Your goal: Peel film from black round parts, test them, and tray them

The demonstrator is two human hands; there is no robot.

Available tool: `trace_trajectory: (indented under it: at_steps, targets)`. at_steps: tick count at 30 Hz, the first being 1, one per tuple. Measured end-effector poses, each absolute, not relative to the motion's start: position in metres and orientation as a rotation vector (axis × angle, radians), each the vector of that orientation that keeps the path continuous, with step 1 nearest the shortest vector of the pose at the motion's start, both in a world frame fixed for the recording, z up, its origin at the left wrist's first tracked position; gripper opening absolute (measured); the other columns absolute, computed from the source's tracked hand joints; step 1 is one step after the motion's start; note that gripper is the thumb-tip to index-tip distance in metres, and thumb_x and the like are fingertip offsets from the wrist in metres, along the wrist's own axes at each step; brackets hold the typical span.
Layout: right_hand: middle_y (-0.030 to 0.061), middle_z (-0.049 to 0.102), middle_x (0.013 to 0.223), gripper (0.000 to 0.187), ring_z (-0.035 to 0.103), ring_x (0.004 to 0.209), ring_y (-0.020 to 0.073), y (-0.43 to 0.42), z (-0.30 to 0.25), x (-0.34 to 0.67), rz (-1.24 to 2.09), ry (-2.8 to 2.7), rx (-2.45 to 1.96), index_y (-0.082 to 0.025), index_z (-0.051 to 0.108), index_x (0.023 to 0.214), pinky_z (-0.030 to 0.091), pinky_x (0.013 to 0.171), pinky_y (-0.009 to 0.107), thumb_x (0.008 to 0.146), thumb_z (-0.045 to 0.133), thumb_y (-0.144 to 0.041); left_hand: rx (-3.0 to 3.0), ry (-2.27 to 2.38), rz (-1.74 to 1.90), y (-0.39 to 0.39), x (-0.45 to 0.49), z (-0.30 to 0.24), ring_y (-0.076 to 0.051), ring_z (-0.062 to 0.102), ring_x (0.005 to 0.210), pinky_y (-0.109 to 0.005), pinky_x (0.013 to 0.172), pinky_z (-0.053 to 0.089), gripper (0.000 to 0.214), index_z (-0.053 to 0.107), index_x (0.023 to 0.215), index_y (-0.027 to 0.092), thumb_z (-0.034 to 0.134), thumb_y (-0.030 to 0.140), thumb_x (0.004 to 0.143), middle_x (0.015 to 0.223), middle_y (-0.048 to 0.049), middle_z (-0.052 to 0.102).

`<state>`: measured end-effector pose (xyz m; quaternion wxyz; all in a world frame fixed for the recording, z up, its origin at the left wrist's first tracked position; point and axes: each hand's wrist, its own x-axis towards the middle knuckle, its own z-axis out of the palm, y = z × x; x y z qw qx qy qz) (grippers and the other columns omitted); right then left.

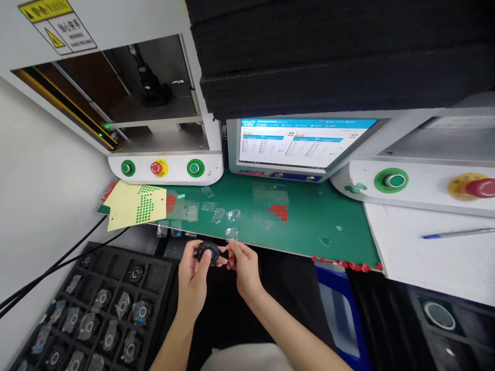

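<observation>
My left hand (194, 286) is closed around a round black disc-shaped part (203, 253), with the thumb across its face. Just to the right, my right hand (246, 270) is closed in a pinch beside the part's edge. A small red spot shows at its fingertips, too small to name. Beyond the hands, pieces of clear film (232, 215) lie scattered on the green work surface (305, 226). To the left, a black foam tray (164, 278) has similar round parts in its compartments, many with clear film over them.
Yellow sheets with green dots (135, 206) lie at the left. Behind stand a press machine (166, 172) with buttons, a monitor (301, 144) and another button panel (421, 180). A pen (456, 234) rests on paper at the right; a blue bin (353, 319) sits below the table edge.
</observation>
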<state>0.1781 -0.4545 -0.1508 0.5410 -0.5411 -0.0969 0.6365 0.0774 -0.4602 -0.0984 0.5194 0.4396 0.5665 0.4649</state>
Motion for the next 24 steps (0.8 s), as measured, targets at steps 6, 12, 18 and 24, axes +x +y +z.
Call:
trace_trajectory:
  at_steps: [6, 12, 18, 24]
  targets:
    - [-0.0074, 0.039, 0.044, 0.054, 0.032, 0.037, 0.0048, -0.48, -0.12, 0.22, 1.723, -0.553, -1.137, -0.018, 0.056, 0.059, 0.03, 0.039, 0.021, 0.067, 0.07, -0.069, 0.853, 1.317, 0.965, -0.457, 0.081, -0.091, -0.006, 0.041, 0.044, -0.018, 0.042, 0.031, 0.034, 0.062, 0.086, 0.013, 0.069, 0.046, 0.081, 0.077, -0.007, 0.073]
    - [-0.0047, 0.048, 0.045, 0.032, 0.039, 0.037, 0.0048, -0.477, -0.087, 0.293, 2.09, -1.053, -1.05, -0.015, 0.063, 0.055, 0.026, 0.038, 0.017, 0.073, 0.075, -0.039, 0.941, 1.109, 0.496, -0.46, 0.087, -0.086, -0.01, 0.042, 0.041, -0.02, 0.038, 0.026, 0.056, 0.064, 0.08, 0.012, 0.05, 0.065, 0.087, 0.058, -0.0079, 0.066]
    - [-0.006, 0.046, 0.048, 0.025, 0.036, 0.042, 0.0049, -0.457, -0.065, 0.313, 2.128, -1.801, -1.082, -0.016, 0.063, 0.059, 0.025, 0.04, 0.018, 0.082, 0.055, -0.02, 1.228, 0.917, 0.28, -0.469, 0.101, -0.081, -0.01, 0.039, 0.042, -0.021, 0.041, 0.027, 0.072, 0.066, 0.085, 0.012, 0.033, 0.076, 0.09, 0.062, -0.009, 0.068]
    - [-0.0074, 0.036, 0.041, 0.035, 0.028, 0.041, 0.0044, -0.453, -0.044, 0.311, 1.829, -2.03, -1.295, -0.017, 0.044, 0.043, 0.019, 0.04, 0.022, 0.074, 0.058, -0.008, 1.239, 0.936, 0.182, -0.476, 0.109, -0.074, -0.008, 0.042, 0.048, -0.02, 0.046, 0.03, 0.033, 0.062, 0.095, 0.015, 0.057, 0.047, 0.092, 0.076, -0.0063, 0.071]
